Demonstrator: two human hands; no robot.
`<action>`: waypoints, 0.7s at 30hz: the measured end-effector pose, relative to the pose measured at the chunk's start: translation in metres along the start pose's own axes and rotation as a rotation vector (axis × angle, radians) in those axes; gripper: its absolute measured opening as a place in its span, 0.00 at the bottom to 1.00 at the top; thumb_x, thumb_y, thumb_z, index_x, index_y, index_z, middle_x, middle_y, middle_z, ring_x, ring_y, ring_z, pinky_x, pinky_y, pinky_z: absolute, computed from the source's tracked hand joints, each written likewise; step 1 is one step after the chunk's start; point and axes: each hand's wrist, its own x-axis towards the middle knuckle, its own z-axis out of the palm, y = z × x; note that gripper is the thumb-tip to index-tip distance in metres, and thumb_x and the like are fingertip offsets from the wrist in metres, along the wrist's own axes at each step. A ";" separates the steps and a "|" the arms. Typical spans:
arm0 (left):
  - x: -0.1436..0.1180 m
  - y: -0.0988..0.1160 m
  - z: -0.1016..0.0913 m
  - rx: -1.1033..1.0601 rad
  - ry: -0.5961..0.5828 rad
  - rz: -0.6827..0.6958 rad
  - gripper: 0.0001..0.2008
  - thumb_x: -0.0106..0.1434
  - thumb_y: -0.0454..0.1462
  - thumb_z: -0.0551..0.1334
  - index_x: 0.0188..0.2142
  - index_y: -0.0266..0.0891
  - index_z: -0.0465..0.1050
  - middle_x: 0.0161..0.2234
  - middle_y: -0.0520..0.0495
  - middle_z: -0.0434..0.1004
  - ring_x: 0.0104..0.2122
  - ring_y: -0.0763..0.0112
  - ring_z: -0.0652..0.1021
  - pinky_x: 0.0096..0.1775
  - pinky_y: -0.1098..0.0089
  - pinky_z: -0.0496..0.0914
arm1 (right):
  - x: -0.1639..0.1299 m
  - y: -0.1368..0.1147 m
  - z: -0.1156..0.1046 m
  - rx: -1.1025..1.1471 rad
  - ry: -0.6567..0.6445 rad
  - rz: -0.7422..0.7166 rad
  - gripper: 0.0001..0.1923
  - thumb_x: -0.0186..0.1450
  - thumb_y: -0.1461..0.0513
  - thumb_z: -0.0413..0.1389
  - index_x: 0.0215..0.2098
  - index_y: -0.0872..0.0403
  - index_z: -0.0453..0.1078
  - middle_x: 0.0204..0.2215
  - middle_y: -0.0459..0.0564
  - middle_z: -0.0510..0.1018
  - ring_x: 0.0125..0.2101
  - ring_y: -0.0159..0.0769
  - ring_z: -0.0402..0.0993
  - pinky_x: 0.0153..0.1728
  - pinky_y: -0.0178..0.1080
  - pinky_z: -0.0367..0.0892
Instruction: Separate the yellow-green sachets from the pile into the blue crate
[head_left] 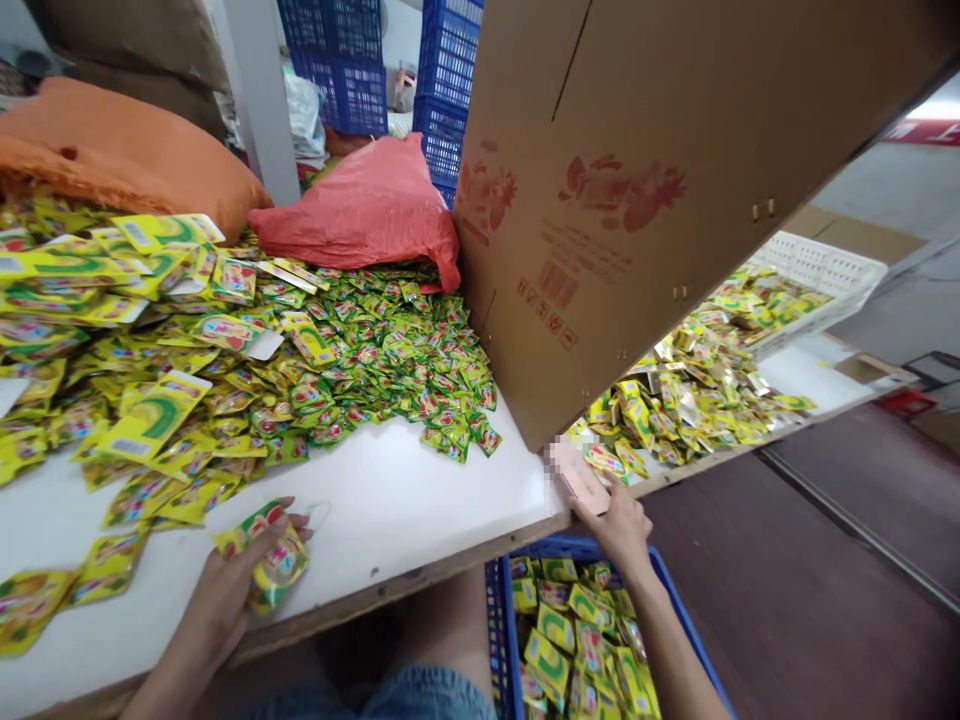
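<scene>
Denim point(431, 695) is seen at six o'clock. Glossy yellow packets point(283, 578), illegibly lettered, are gripped by the left hand point(229, 590); a pink slab point(583, 484), by the right hand point(624, 525).

And here's the white surface point(382, 490) with its rough wooden edge point(399, 588), busy all along! Yellow packets point(154, 415) sprawl on the left, small green sachets point(375, 350) spilling forward beside them, then a big cardboard box point(622, 220) standing tilted, and past it another packet heap point(682, 405) near a white basket point(832, 262).
</scene>
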 end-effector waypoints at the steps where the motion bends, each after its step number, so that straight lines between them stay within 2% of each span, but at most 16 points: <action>1: 0.000 0.000 0.000 0.002 0.000 -0.005 0.20 0.47 0.34 0.68 0.41 0.37 0.72 0.31 0.45 0.80 0.29 0.65 0.80 0.28 0.72 0.75 | 0.002 0.000 -0.001 -0.004 0.005 0.003 0.39 0.54 0.45 0.51 0.57 0.55 0.51 0.45 0.59 0.69 0.43 0.55 0.64 0.39 0.49 0.57; 4: 0.001 0.000 0.000 0.002 0.001 -0.005 0.21 0.46 0.34 0.68 0.41 0.36 0.72 0.30 0.45 0.80 0.29 0.64 0.80 0.28 0.73 0.75 | 0.010 -0.003 -0.002 -0.047 0.060 -0.009 0.42 0.52 0.48 0.54 0.58 0.61 0.49 0.46 0.64 0.66 0.45 0.57 0.60 0.40 0.49 0.57; 8: 0.002 -0.002 -0.001 0.013 -0.014 0.011 0.20 0.47 0.34 0.68 0.42 0.36 0.71 0.31 0.45 0.79 0.29 0.65 0.79 0.28 0.73 0.75 | 0.022 -0.008 -0.001 -0.048 0.139 -0.101 0.39 0.51 0.55 0.55 0.57 0.62 0.50 0.47 0.66 0.62 0.45 0.55 0.59 0.42 0.49 0.56; 13: 0.004 -0.005 -0.002 0.033 -0.005 0.020 0.18 0.49 0.34 0.66 0.42 0.38 0.71 0.32 0.44 0.79 0.30 0.64 0.79 0.29 0.72 0.75 | 0.028 -0.010 0.000 -0.003 0.181 -0.217 0.36 0.52 0.58 0.54 0.57 0.58 0.50 0.45 0.61 0.61 0.45 0.52 0.58 0.43 0.49 0.55; 21: 0.005 -0.006 -0.004 0.029 -0.012 0.005 0.21 0.47 0.38 0.68 0.42 0.38 0.72 0.31 0.45 0.80 0.31 0.62 0.79 0.29 0.72 0.75 | 0.025 -0.004 -0.001 -0.023 0.158 -0.264 0.32 0.54 0.57 0.53 0.57 0.51 0.52 0.44 0.56 0.63 0.42 0.49 0.60 0.40 0.47 0.56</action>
